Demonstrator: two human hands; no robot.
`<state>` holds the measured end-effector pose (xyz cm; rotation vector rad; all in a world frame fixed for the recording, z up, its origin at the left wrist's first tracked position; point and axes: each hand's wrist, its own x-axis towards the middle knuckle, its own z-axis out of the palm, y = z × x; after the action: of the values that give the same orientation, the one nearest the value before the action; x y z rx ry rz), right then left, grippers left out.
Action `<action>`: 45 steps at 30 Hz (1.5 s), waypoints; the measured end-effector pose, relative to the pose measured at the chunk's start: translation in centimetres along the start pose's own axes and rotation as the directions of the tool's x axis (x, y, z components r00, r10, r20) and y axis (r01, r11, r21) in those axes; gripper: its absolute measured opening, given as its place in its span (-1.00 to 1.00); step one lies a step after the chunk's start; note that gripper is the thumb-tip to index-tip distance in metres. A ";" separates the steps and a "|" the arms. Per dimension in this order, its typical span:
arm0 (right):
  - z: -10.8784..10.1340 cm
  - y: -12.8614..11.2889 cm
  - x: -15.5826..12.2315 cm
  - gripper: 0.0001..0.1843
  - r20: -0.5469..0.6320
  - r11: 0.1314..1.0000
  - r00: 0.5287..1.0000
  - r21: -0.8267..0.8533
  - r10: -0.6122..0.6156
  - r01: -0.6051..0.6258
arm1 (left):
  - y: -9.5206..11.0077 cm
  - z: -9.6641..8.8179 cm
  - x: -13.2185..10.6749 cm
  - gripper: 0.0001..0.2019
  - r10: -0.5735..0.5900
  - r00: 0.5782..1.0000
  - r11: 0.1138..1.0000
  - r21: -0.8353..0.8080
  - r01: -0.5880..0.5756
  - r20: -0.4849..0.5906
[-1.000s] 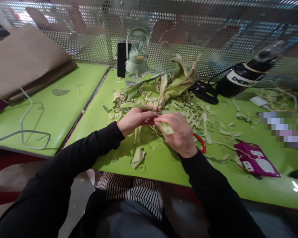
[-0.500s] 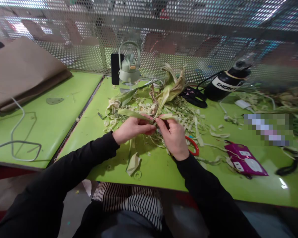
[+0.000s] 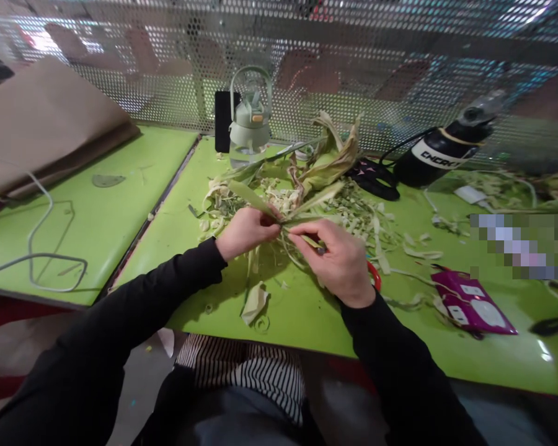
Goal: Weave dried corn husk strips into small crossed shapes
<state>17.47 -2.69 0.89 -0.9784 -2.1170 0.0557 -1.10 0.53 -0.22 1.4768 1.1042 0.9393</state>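
My left hand (image 3: 245, 231) is closed in a pinch on a long pale-green corn-husk leaf (image 3: 250, 197) that slants up to the left. My right hand (image 3: 338, 260) is closed on another husk strip (image 3: 317, 199) that fans up to the right from the same spot. The two hands nearly touch over the green table (image 3: 302, 310). Behind them lies a heap of husks and cut strips (image 3: 328, 162). A red scissors handle (image 3: 372, 275) pokes out from under my right wrist.
At the back stand a pale-green water bottle (image 3: 250, 118), a black phone (image 3: 224, 113) and a black bottle (image 3: 441, 158) lying on its side. A purple packet (image 3: 473, 301) sits at the right. On the left table lie brown paper (image 3: 46, 124) and a white cable (image 3: 37, 248).
My hands have drawn slightly apart and the two husk pieces now spread into a V between them. The view has shifted a little; the table's things stay in place.
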 end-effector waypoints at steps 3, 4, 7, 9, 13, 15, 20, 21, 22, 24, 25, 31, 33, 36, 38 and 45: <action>0.1 -0.2 0.1 -0.94 -0.063 0.976 0.982 0.136 0.179 -0.169 | -0.2 0.5 -0.6 -0.93 0.092 0.987 0.986 0.128 -0.108 0.132; 0.2 -0.2 0.1 -0.93 -0.077 0.963 0.971 0.164 0.228 -0.213 | -0.2 0.7 -0.8 -0.93 0.097 0.982 0.985 0.125 -0.118 0.160; 0.7 0.0 -0.1 -0.89 -0.087 0.936 0.949 0.214 0.302 -0.278 | -0.1 1.0 -1.2 -0.90 0.059 0.974 0.996 0.051 -0.072 0.219; 0.9 0.2 -0.1 -0.79 -0.104 0.928 0.945 0.249 0.311 -0.278 | 0.0 1.0 -1.1 -0.86 0.043 0.969 0.998 -0.053 -0.031 0.244; 1.0 0.5 -0.1 -0.71 -0.147 0.930 0.943 0.267 0.297 -0.252 | 0.0 0.7 -0.7 -0.90 -0.029 0.974 0.942 -0.321 0.101 0.223; 1.0 0.6 -0.1 -0.78 -0.181 0.950 0.947 0.216 0.266 -0.226 | 0.0 0.7 -0.5 -0.90 -0.075 0.977 0.897 -0.415 0.153 0.200; 1.1 1.1 0.1 -0.77 -0.121 0.922 0.927 0.214 0.354 -0.324 | 0.2 0.6 -0.5 -0.90 -0.113 0.967 0.860 -0.465 0.211 0.229; 1.2 1.2 0.1 -0.74 -0.079 0.899 0.917 0.250 0.390 -0.360 | 0.3 0.6 -0.6 -0.91 -0.114 0.962 0.863 -0.454 0.220 0.249; 1.2 1.3 0.1 -0.70 -0.034 0.873 0.907 0.291 0.419 -0.392 | 0.5 0.5 -0.6 -0.91 -0.112 0.956 0.868 -0.442 0.226 0.269; 1.1 1.3 0.1 -0.69 0.026 0.829 0.894 0.363 0.447 -0.425 | 0.7 0.4 -0.7 -0.91 -0.112 0.947 0.876 -0.420 0.238 0.302; 1.0 1.2 0.1 -0.72 0.023 0.825 0.897 0.384 0.441 -0.415 | 0.8 0.4 -0.7 -0.90 -0.118 0.944 0.878 -0.412 0.244 0.307; 0.7 1.3 0.0 -0.79 0.000 0.985 1.000 0.173 -0.011 0.011 | 0.9 0.0 -0.4 -0.86 -0.188 0.940 0.937 -0.235 0.258 0.284; 0.7 1.6 0.0 -0.75 0.102 0.984 0.985 0.120 -0.141 0.128 | 0.7 -0.1 -0.3 -0.83 -0.189 0.941 0.977 -0.040 0.208 0.282; 0.8 1.9 0.0 -0.73 0.162 0.972 0.959 0.037 -0.234 0.231 | 0.3 -0.2 -0.3 -0.79 -0.140 0.954 0.973 0.214 0.083 0.266; 0.8 1.9 -0.1 -0.72 0.173 0.950 0.938 -0.025 -0.302 0.311 | 0.0 -0.3 -0.3 -0.81 -0.108 0.951 0.964 0.263 0.030 0.289; 0.6 1.8 0.0 -0.77 0.142 0.971 0.970 -0.105 -0.199 0.215 | -0.3 -0.2 -0.2 -0.82 0.014 0.954 0.975 0.208 -0.080 0.298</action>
<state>18.19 -1.26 -0.11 -0.8358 -2.3559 -0.1161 -1.42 0.47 -0.50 1.7651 0.9761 0.6157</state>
